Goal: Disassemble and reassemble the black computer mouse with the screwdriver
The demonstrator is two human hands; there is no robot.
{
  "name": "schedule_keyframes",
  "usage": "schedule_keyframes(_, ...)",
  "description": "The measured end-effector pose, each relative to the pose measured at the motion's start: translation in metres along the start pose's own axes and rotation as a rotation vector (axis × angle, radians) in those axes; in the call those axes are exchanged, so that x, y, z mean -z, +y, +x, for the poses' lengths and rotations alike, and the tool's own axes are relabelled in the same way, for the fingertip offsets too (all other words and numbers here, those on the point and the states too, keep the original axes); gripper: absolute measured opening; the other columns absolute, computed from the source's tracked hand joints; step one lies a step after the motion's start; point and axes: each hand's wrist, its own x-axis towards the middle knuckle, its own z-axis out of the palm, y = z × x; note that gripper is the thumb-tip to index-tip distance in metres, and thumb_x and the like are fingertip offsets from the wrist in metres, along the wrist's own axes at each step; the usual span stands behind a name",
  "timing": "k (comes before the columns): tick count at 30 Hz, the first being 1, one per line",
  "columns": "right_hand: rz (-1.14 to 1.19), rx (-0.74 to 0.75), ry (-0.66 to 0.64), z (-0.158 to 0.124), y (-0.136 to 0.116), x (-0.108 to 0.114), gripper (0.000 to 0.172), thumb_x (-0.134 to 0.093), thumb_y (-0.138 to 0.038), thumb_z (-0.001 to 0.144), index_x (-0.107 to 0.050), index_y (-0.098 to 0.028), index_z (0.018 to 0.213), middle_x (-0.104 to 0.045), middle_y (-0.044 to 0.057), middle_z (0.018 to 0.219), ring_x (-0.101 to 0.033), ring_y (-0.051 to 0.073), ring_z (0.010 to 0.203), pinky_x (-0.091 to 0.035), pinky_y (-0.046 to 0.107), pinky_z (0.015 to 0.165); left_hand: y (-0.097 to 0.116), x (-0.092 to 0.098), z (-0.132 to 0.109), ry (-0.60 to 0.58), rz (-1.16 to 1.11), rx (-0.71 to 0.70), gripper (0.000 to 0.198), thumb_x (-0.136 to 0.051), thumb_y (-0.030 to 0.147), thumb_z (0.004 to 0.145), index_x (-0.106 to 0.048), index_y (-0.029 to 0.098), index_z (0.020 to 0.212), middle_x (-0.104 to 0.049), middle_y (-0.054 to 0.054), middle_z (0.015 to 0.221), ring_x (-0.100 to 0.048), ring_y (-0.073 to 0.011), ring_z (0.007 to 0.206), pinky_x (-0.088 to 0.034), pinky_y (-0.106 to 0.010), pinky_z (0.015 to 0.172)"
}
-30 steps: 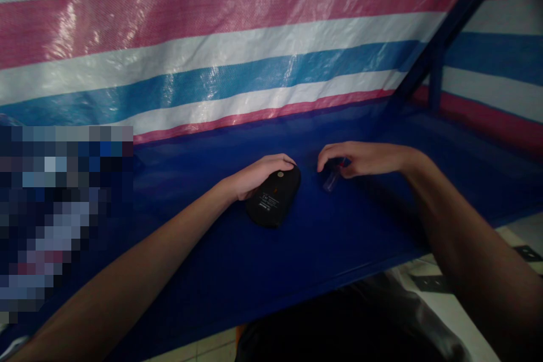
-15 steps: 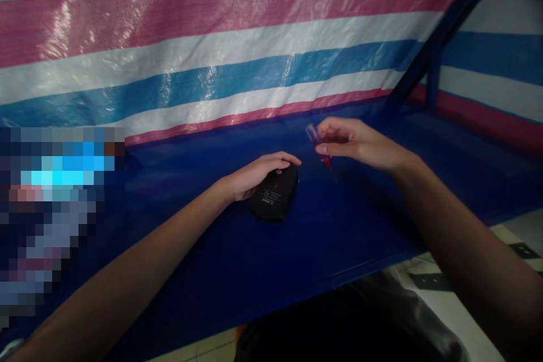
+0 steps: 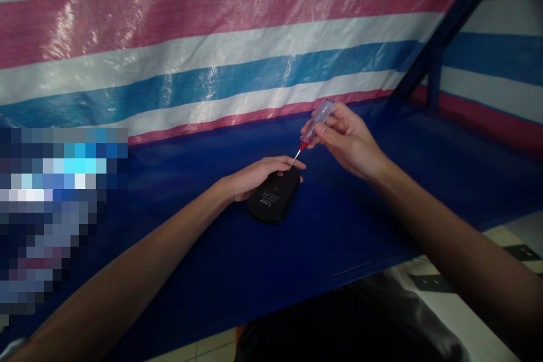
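Note:
A black oval device point(image 3: 275, 199), with small white print and a round spot on its upper face, lies on the blue surface point(image 3: 339, 226). Over its far edge lies my left hand point(image 3: 261, 174), its fingers wrapped across the top and gripping it. My right hand point(image 3: 348, 138) pinches the clear handle of a screwdriver point(image 3: 314, 123) with a red collar. The thin metal shaft slants down and left, and its tip meets the device's far end close to my left fingers. Whether the tip sits in a screw is too small to tell.
Behind the surface hangs a striped plastic sheet point(image 3: 212, 79) in red, white and blue. A dark blue frame bar point(image 3: 441, 39) slopes at the right. A pixelated patch covers the left side. Dark cloth point(image 3: 339, 322) shows below the front edge.
My right hand has moved left and turned the screwdriver, so its shaft now points down-left onto the device instead of down-right over the surface. My left hand stays on the device.

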Motion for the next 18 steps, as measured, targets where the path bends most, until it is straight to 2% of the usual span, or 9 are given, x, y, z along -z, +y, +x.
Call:
schedule_keyframes(7, -0.052, 0.027, -0.009, 0.0, 0.001, 0.003, 0.033, -0.062, -0.045, 0.078, -0.046, -0.024, 0.098, -0.061, 0.002, 0.091, -0.061, 0.014, 0.078, -0.049, 0.029, 0.07, -0.001, -0.001, 0.002, 0.03, -0.007, 0.014, 0.037, -0.046, 0.027, 0.083, -0.057, 0.017, 0.116, -0.066, -0.008, 0.098, -0.057, -0.0114, 0.067, -0.041, -0.022, 0.058)
schedule_keyframes(12, -0.157, 0.045, 0.046, -0.002, -0.002, -0.004, 0.033, -0.062, -0.045, 0.078, -0.048, -0.024, 0.099, -0.059, 0.002, 0.089, -0.06, 0.015, 0.08, -0.048, 0.029, 0.069, -0.002, -0.002, 0.002, 0.044, 0.033, -0.006, 0.036, -0.048, 0.031, 0.083, -0.054, 0.019, 0.116, -0.063, -0.007, 0.1, -0.055, -0.0105, 0.066, -0.038, -0.021, 0.056)
schedule_keyframes(15, -0.176, 0.053, 0.083, -0.002, -0.005, -0.009, 0.031, -0.065, -0.041, 0.075, -0.049, -0.023, 0.096, -0.057, 0.0, 0.083, -0.058, 0.014, 0.075, -0.046, 0.028, 0.065, -0.002, -0.005, 0.001, 0.094, 0.099, -0.036, 0.033, -0.051, 0.038, 0.083, -0.052, 0.021, 0.111, -0.06, -0.005, 0.102, -0.053, -0.0097, 0.067, -0.037, -0.021, 0.055)
schedule_keyframes(18, -0.21, 0.04, 0.105, 0.001, -0.007, -0.013, 0.029, -0.066, -0.038, 0.072, -0.052, -0.022, 0.092, -0.056, -0.001, 0.076, -0.055, 0.014, 0.067, -0.044, 0.028, 0.059, -0.003, -0.009, 0.0, 0.135, 0.144, -0.054, 0.033, -0.052, 0.046, 0.083, -0.049, 0.021, 0.105, -0.058, -0.002, 0.091, -0.049, -0.0085, 0.063, -0.033, -0.02, 0.053)
